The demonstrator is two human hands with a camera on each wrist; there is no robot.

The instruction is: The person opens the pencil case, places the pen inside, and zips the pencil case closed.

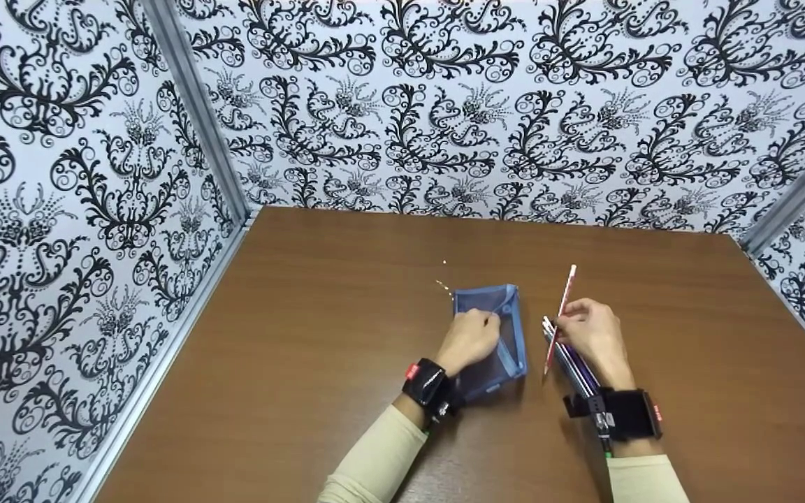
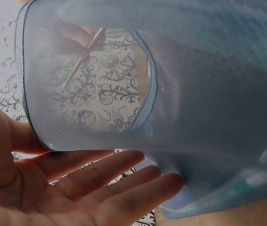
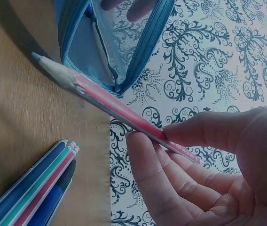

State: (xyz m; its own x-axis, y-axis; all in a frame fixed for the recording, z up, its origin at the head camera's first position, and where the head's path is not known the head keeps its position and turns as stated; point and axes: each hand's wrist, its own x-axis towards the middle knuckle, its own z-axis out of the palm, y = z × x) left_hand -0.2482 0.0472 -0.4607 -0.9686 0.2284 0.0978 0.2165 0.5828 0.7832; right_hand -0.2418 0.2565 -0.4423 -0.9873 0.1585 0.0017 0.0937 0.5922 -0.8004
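Observation:
A blue mesh zip pouch (image 1: 512,325) stands with its opening toward the right. My left hand (image 1: 471,339) holds it; in the left wrist view the mesh edge lies between the thumb and the index finger (image 2: 100,174), with the thumb's tip out of sight. My right hand (image 1: 595,335) pinches a red-and-dark pencil (image 3: 119,110) between thumb and fingertips, its sharpened tip pointing down beside the pouch's mouth. Below the right hand, several pencils and pens (image 3: 35,188) lie side by side on the table.
The brown wooden table (image 1: 291,335) is bounded by walls (image 1: 444,105) with black scroll patterns. Small bright specks (image 1: 444,286) show by the pouch's far left corner. Both wrists carry black strapped cameras.

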